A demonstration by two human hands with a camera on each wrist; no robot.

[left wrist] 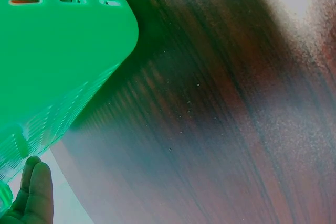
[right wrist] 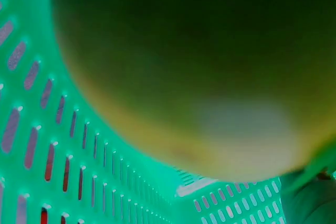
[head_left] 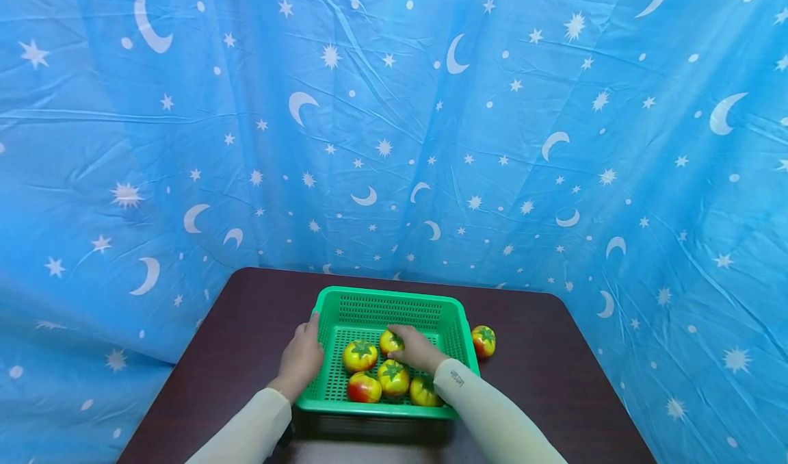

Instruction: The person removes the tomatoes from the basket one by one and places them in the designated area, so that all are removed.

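A green slotted plastic basket (head_left: 382, 407) holds several yellow-and-red tomatoes with green leafy tops. My right hand (head_left: 416, 349) reaches inside and pinches one tomato (head_left: 389, 341) between thumb and fingers. Next to it lie a tomato (head_left: 360, 356) on the left and another (head_left: 393, 378) nearer me. A redder tomato (head_left: 364, 387) sits by the front wall, and one (head_left: 423, 391) is partly hidden under my right sleeve. In the right wrist view, a blurred tomato (right wrist: 199, 103) fills the foreground. My left hand (head_left: 301, 358) rests along the basket's left side, its fingers (left wrist: 41, 190) straight beside the outer wall.
One more tomato (head_left: 483, 341) lies on the dark brown table (head_left: 535, 382), just outside the basket's right wall. Behind the table hangs a blue curtain (head_left: 394, 142) with white moons and stars, reaching round both sides.
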